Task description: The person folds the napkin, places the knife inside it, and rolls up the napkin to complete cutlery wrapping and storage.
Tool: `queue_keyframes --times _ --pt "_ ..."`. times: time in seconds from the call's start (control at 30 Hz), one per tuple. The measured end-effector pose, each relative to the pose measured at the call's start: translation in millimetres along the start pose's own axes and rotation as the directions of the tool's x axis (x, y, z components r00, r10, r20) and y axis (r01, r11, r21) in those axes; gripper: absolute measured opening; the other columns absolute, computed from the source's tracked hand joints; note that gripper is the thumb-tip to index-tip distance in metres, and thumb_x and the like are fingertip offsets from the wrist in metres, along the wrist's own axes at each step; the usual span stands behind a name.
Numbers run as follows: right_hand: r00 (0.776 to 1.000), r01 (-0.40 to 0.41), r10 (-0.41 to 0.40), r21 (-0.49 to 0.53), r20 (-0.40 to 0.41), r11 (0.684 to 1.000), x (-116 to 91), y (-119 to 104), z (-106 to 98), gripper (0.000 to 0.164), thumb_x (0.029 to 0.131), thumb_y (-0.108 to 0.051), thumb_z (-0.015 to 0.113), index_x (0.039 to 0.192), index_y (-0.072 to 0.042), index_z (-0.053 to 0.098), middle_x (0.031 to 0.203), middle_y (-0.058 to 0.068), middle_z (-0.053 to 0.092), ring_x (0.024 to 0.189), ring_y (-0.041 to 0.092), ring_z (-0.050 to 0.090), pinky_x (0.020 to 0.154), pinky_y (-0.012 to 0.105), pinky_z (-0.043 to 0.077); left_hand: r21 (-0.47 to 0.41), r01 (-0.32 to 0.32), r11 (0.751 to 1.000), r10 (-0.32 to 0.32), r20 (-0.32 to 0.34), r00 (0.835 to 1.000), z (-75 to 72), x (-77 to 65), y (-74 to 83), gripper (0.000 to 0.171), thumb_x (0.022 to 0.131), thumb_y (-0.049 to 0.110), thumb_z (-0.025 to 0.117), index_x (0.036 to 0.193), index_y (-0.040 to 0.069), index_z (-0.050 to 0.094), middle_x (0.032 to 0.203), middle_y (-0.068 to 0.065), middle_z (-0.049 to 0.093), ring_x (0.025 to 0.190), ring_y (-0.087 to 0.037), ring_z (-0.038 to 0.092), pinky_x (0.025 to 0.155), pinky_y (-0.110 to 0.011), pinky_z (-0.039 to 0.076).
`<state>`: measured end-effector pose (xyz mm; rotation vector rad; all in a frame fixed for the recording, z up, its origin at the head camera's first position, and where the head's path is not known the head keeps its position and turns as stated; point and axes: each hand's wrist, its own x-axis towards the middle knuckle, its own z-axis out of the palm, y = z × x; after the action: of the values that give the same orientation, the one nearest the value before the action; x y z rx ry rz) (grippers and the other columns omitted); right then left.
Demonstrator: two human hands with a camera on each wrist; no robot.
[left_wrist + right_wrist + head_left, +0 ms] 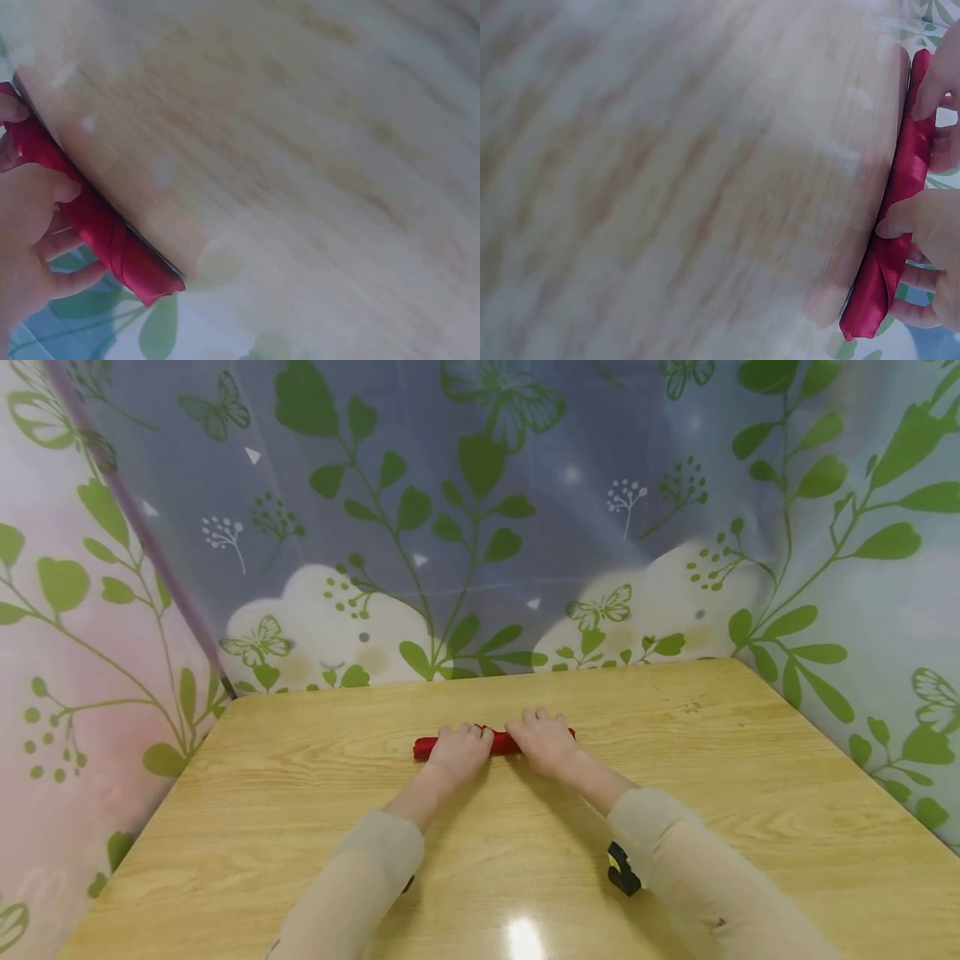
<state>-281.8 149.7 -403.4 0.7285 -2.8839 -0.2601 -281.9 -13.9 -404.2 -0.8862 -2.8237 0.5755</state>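
Observation:
A narrow roll of shiny red cloth [423, 748] lies crosswise near the far side of the wooden table. My left hand [463, 752] grips it left of its middle; in the left wrist view the thumb [66, 187] presses the near side and the fingers reach round the far side. Toward the other end my right hand [546, 742] holds the same roll, thumb [896, 219] in front and fingers behind. A short stretch of red cloth shows between the hands, and both ends stick out past them. Loose folds show near the end in the left wrist view.
The wooden table [517, 827] has its back edge just beyond the roll. Behind it hangs a curtain [495, 568] printed with green leaves and butterflies, with more on both sides. A small black and yellow device [622, 870] shows beside the right sleeve.

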Motion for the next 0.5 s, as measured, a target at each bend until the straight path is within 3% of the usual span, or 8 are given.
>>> queue_keyframes --times 0.27,0.5 --pt "1.0 -0.011 0.01 0.017 0.026 1.0 4.3 5.1 2.6 0.036 0.082 -0.025 0.07 0.112 -0.013 0.055 0.101 0.014 0.054 0.096 0.033 0.053 0.072 0.051 0.047 0.025 -0.015 1.0 0.016 -0.041 0.999 1.4 -0.4 -1.3 0.032 0.095 0.016 0.051 0.127 0.012 0.053 0.119 -0.009 0.053 0.109 -0.024 0.049 0.078 -0.043 0.048" --pt "0.999 0.045 -0.045 0.02 0.017 0.999 5.2 6.8 5.6 0.033 0.082 -0.026 0.069 0.107 -0.01 0.055 0.095 0.013 0.054 0.089 0.03 0.053 0.068 0.047 0.048 0.024 -0.031 0.999 0.032 -0.048 0.998 -0.8 -1.3 -3.5 0.027 0.094 0.016 0.053 0.12 0.011 0.058 0.113 -0.008 0.056 0.104 -0.023 0.052 0.08 -0.04 0.046"
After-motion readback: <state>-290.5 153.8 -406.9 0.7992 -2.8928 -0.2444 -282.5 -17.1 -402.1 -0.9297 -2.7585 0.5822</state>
